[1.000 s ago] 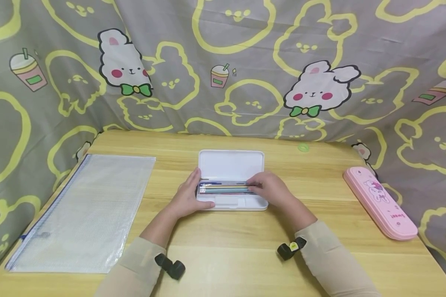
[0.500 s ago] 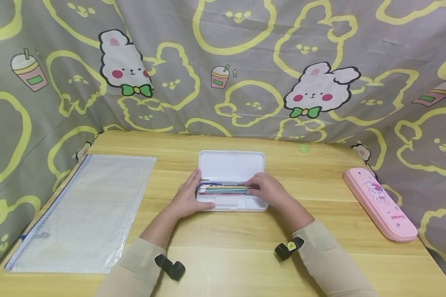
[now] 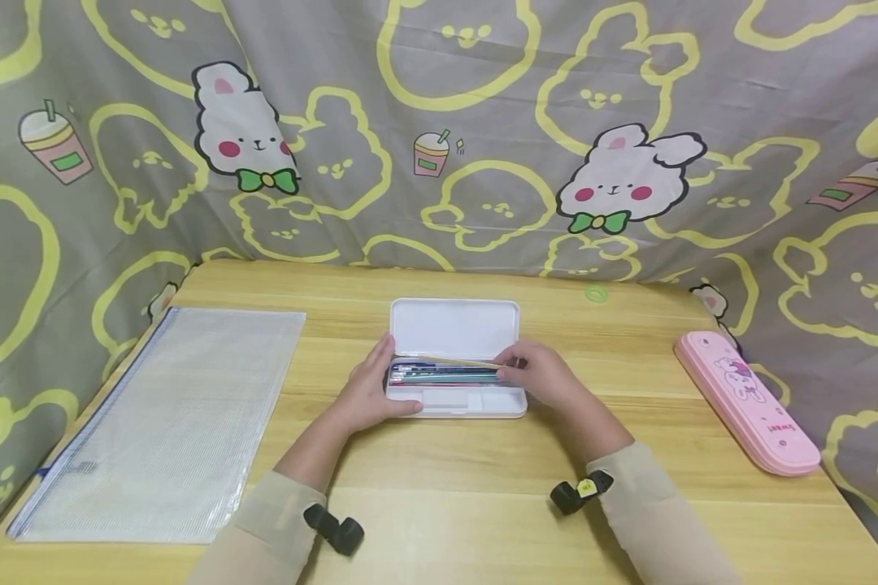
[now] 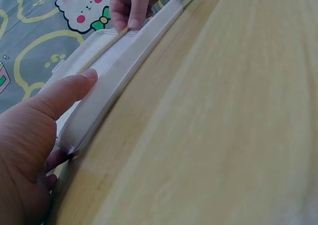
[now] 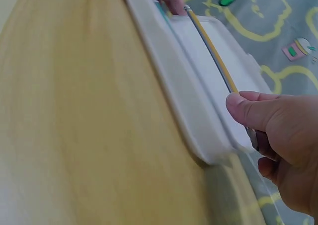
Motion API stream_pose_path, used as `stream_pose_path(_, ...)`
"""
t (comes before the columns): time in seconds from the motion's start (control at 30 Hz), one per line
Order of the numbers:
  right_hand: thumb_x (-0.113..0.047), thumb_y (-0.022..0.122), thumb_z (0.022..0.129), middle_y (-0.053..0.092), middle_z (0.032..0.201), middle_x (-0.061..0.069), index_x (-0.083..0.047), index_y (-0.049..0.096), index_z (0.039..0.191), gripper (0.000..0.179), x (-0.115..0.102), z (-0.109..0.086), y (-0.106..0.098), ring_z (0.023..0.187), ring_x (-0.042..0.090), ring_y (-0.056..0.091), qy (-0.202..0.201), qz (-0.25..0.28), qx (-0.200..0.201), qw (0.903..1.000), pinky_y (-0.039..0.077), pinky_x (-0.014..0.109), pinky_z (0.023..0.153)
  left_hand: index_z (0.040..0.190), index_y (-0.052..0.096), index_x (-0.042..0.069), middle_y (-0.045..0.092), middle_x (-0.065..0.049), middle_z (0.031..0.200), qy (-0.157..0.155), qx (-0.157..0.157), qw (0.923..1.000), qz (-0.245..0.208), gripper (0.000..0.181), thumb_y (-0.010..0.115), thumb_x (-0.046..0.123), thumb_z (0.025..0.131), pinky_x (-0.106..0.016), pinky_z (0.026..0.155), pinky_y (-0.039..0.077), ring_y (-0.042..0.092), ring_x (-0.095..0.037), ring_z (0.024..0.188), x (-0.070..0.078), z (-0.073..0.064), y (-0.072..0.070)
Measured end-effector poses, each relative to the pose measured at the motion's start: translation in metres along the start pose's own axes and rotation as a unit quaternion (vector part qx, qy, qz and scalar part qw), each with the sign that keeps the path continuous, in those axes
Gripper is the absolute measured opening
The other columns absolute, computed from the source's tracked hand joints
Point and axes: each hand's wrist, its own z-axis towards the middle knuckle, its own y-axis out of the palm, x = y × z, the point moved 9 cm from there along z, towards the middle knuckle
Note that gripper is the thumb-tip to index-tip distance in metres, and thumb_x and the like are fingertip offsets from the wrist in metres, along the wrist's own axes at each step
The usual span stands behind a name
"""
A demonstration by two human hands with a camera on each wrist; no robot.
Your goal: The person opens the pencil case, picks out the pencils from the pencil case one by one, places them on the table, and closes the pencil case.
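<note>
- Yellow-and-dark pencil is pinched btwn thumb & fingers of my R hand. It slants over the other pencils, free end toward my L side; can't tell if that end touches anything.
- My L hand grips the L end of the white pencil case, thumb over the front rim, fingers round the side.
- Case sits approx mid-tabletop, nearer the back edge than the front, long side roughly parallel to it. Lid is open, on the back-edge side.
- Other pencils lie side by side in the case's rear part.
- Clear zip pouch w/ blue zip lies flat along the tabletop's L edge, down toward the front L corner.
- Pink case, bunny print + "Sweet", is set at an angle nr the R edge.
- Green ring nr the back edge, to the R of the lid.
- Grey curtain, yellow outlines, hangs behind the back edge.
</note>
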Motion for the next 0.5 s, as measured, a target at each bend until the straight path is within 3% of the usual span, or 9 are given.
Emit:
stream_pose_path(0.23,-0.014,0.07,0.09,0.067,0.099,0.008,-0.008,0.073,0.111,0.023,0.032,-0.024,-0.041,0.085,0.017,0.055,-0.008,0.009,0.052,0.9986,0.047,0.028,0.072,0.158,0.008,0.008,0.003,-0.009,0.167,0.003,0.0,1.0,-0.002,0.122,0.084,0.046,0.07,-0.059,0.121,0.015,0.01,-0.041,0.151,0.002,0.002,0.002)
stream_pose_path(0.4,-0.016,0.064,0.095,0.066,0.109,0.013,-0.005,0.069,0.117,0.025,0.068,-0.05,-0.073,0.089,0.019,0.055,0.011,-0.024,0.075,0.9968,0.047,0.027,0.074,0.158,0.007,0.008,0.002,-0.009,0.167,0.001,-0.001,1.0,-0.001,0.122,0.083,0.047,0.071,-0.059,0.121,0.015,0.009,-0.04,0.151,0.001,0.001,0.002)
stream_pose_path(0.5,-0.016,0.062,0.096,0.065,0.104,0.013,-0.004,0.068,0.117,0.024,0.088,-0.065,-0.093,0.087,0.015,0.054,0.023,-0.052,0.105,0.9929,0.046,0.026,0.072,0.158,0.007,0.008,0.002,-0.009,0.167,0.0,0.001,1.0,-0.002,0.122,0.084,0.047,0.071,-0.059,0.121,0.014,0.009,-0.04,0.151,0.0,0.001,0.001)
